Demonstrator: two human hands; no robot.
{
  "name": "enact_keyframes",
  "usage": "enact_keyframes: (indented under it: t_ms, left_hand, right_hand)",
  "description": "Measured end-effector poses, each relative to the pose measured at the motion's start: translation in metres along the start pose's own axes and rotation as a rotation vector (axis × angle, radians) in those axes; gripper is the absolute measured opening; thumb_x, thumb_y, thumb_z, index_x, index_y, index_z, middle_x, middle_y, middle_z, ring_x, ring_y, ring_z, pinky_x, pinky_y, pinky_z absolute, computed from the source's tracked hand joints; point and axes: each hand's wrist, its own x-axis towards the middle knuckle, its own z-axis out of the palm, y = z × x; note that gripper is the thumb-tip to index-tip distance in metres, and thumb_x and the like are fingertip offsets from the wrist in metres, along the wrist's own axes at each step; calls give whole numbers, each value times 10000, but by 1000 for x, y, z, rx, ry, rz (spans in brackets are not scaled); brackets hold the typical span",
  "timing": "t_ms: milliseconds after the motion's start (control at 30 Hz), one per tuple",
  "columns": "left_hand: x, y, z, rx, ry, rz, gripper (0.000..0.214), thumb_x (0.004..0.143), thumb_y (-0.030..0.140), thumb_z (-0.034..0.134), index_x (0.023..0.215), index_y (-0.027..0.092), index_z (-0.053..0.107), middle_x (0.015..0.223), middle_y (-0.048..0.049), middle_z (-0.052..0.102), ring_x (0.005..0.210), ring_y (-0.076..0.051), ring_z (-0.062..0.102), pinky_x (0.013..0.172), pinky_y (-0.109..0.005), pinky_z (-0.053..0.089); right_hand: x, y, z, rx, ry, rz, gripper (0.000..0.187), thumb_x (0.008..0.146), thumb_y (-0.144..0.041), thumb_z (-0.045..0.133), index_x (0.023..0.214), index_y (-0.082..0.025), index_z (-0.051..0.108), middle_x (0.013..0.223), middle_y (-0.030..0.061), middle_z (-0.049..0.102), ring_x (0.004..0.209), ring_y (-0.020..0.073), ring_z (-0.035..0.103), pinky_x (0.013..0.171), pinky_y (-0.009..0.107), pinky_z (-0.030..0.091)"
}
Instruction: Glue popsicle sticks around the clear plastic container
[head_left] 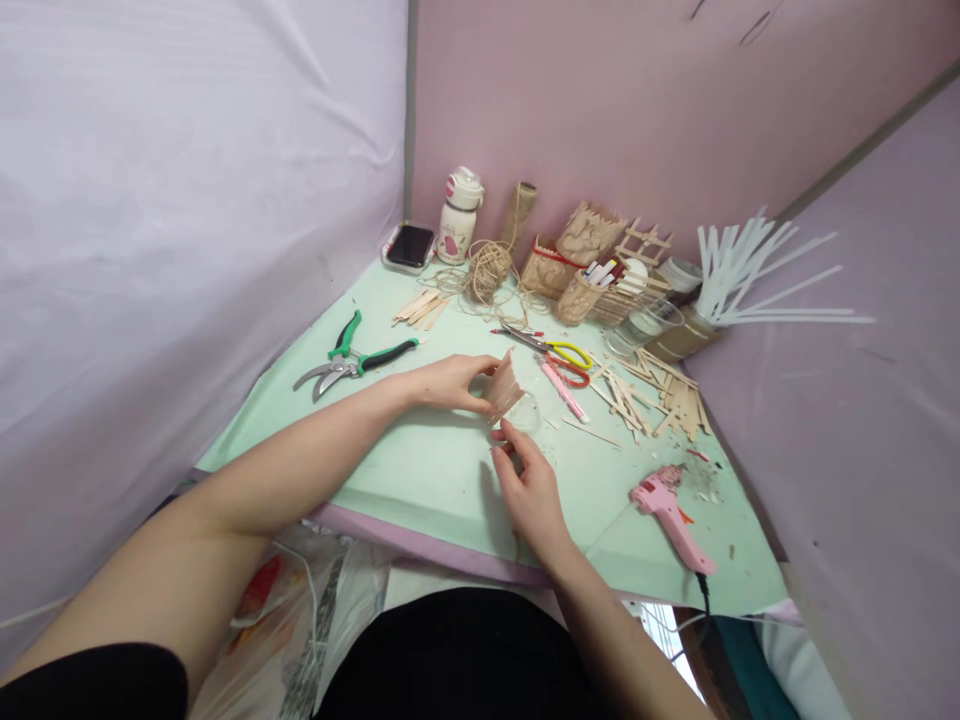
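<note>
My left hand (463, 384) holds a small panel of wooden craft sticks (505, 390) by its left side, thumb and fingers around it. Just below the panel, my right hand (529, 484) has its fingers curled in, the fingertips close to the panel's lower edge. Whether they touch it or pinch something small, I cannot make out. A clear round plastic piece (526, 412) lies on the table behind the panel. Beyond my hands are scissors (568, 366) with yellow and red handles and a pink craft knife (564, 390).
Green-handled pruning shears (349, 362) lie left, a pink glue gun (673, 518) right. Loose craft sticks (637, 400) spread at right. Along the back stand a phone (412, 245), a bottle (459, 215), a twine ball (489, 270), a pen holder (579, 298) and white glue sticks (739, 270).
</note>
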Motion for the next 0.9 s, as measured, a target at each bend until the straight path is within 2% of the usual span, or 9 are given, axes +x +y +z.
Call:
enact_keyframes:
  t_ms: [433, 667, 900]
  left_hand:
    - [1, 14, 4, 246, 43, -68, 580, 709, 475, 671, 1186, 169, 549, 1132, -100, 694, 971, -289, 664, 803, -331, 467]
    - [-2, 11, 1, 210, -5, 1, 607, 709, 419, 688, 1238, 170, 524, 1211, -107, 668, 1071, -293, 635, 895, -335, 449]
    - [-2, 6, 3, 144, -41, -23, 722, 695, 435, 713, 1315, 165, 458, 1267, -121, 635, 1097, -290, 627, 872, -325, 465]
  right_hand:
    - [0, -2, -1, -10, 6, 13, 433, 854, -277, 532, 1258, -143, 614, 1108, 107, 700, 907, 219, 631, 895, 393, 481]
    - [0, -2, -1, -17, -1, 14, 397, 851, -268, 536, 1224, -168, 629, 1114, 99, 704, 911, 218, 637, 907, 394, 479]
    - [0, -1, -3, -27, -18, 32, 400, 847, -273, 523, 1215, -151, 621, 1114, 100, 693, 942, 222, 626, 918, 394, 463]
